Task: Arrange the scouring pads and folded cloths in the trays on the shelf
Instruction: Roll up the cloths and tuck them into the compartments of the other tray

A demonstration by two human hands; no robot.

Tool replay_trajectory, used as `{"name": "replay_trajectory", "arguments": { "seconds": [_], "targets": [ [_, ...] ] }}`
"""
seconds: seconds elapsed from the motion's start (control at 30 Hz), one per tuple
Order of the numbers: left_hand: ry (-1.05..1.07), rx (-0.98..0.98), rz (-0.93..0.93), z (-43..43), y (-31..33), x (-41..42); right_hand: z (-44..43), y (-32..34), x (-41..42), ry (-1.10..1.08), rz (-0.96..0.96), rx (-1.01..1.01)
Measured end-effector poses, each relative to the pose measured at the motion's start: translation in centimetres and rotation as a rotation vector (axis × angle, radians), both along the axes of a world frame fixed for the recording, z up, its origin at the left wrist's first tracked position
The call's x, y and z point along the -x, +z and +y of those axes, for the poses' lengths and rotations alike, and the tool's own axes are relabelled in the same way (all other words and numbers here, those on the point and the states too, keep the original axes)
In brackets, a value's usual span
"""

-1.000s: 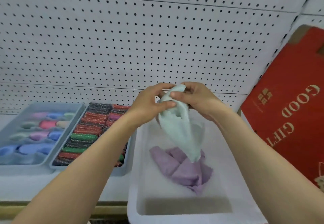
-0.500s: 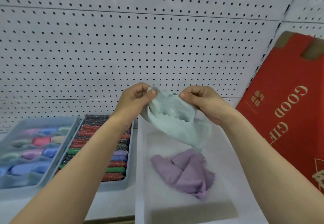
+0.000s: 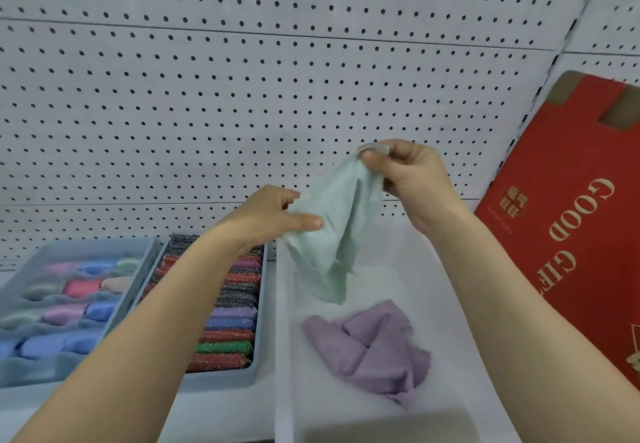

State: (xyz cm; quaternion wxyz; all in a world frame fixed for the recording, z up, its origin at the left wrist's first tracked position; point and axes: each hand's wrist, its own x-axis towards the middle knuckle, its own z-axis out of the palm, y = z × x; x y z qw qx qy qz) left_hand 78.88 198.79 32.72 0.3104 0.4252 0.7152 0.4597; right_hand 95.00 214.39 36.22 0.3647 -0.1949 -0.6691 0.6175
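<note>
- My left hand (image 3: 273, 215) pinches the lower left edge of the mint-green cloth (image 3: 329, 234), thumb on the front and fingers (image 3: 287, 196) curled behind it.
- My right hand (image 3: 412, 179) pinches the cloth's top corner higher up, fingers closed tight on it.
- The cloth hangs crumpled between both hands, in the air above the white tray (image 3: 282, 338) and clear of what lies there.
- A purple cloth (image 3: 374, 356) lies loosely crumpled on that tray's floor.
- To the left, scouring pads (image 3: 228, 335) are packed in rows in a grey-blue tray (image 3: 259, 338).
- Further left, folded cloths (image 3: 79, 288) fill another tray (image 3: 149, 262).
- The trays sit on the white shelf (image 3: 214, 415); a red box (image 3: 571, 234) stands tilted at the right.
</note>
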Motion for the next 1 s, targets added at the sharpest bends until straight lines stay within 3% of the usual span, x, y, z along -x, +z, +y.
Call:
{"name": "replay_trajectory", "arguments": {
  "seconds": [0.1, 0.3, 0.5, 0.6, 0.67, 0.7, 0.77, 0.8, 0.87, 0.93, 1.0],
  "targets": [
    [0.097, -0.038, -0.04, -1.0, -1.0, 1.4, 1.5, 0.4, -0.7, -0.094, 0.023, 0.042],
    [0.285, -0.366, -0.255, -1.6, -0.7, 2.7, 3.2, -0.3, -1.7, -0.166, 0.041, 0.096],
    [0.387, -0.488, -0.131, -1.5, 1.0, 2.5, 3.1, -0.5, -2.1, -0.181, 0.045, 0.051],
    [0.377, -0.677, -0.089, -1.4, 2.4, 1.9, 2.6, 0.5, -2.3, -0.099, 0.139, 0.105],
    [0.28, -0.756, -0.207, -1.6, 3.7, 2.4, 2.6, 1.5, -2.2, -0.023, 0.162, 0.135],
    [0.177, -0.744, -0.352, -1.8, 4.0, 2.9, 2.8, 1.7, -2.1, -0.005, 0.135, 0.172],
    [-0.031, -0.675, -0.671, -2.1, 3.8, 3.6, 2.8, 1.6, -2.1, 0.072, 0.115, 0.381],
    [-0.086, -0.614, -0.735, -2.0, 3.3, 3.8, 2.9, 1.3, -2.0, 0.141, 0.114, 0.475],
    [-0.021, -0.484, -0.605, -1.6, 2.3, 3.3, 2.5, 0.5, -1.6, 0.112, 0.018, 0.411],
    [0.182, -0.436, -0.326, -1.1, 1.9, 2.9, 2.7, -0.4, -0.9, -0.112, -0.128, 0.112],
    [0.344, -0.466, -0.211, -0.8, 2.0, 2.8, 2.9, -1.0, -0.6, -0.249, -0.082, 0.011]
  ]
}}
